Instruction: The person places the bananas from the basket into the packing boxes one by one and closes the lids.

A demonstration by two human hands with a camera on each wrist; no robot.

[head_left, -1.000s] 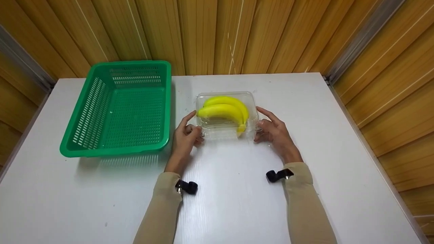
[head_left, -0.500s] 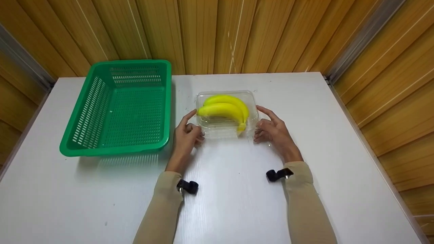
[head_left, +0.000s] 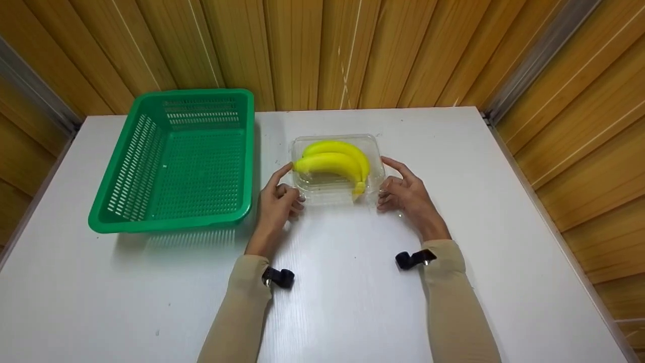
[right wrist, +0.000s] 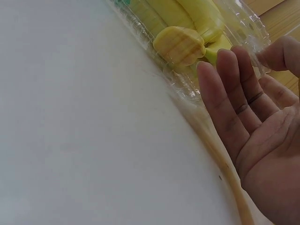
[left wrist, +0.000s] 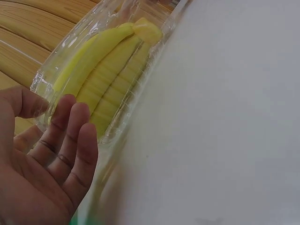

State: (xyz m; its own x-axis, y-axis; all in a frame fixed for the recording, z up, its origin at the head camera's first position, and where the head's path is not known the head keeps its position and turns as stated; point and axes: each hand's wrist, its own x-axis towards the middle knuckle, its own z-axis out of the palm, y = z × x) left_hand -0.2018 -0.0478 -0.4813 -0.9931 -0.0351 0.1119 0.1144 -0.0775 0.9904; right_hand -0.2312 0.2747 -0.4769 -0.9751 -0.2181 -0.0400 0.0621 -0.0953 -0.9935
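Observation:
A clear plastic clamshell container [head_left: 373, 146] sits on the white table with a bunch of yellow bananas [head_left: 332, 162] inside. The banana stem end [right wrist: 178, 45] points toward the container's right front corner. At the left front corner, my left hand [head_left: 274, 204] pinches the container's edge between thumb and fingers, its index finger stretched along the left side. My right hand [head_left: 409, 199] pinches the right front corner the same way, index finger against the right side. In the left wrist view the thumb [left wrist: 33, 104] presses on the plastic rim.
A green plastic basket [head_left: 174, 226] with slotted walls stands at the left of the table, near the left hand. Wood-patterned panels [head_left: 297, 55] rise behind the white table [head_left: 347, 302] and along its right side [head_left: 594, 151].

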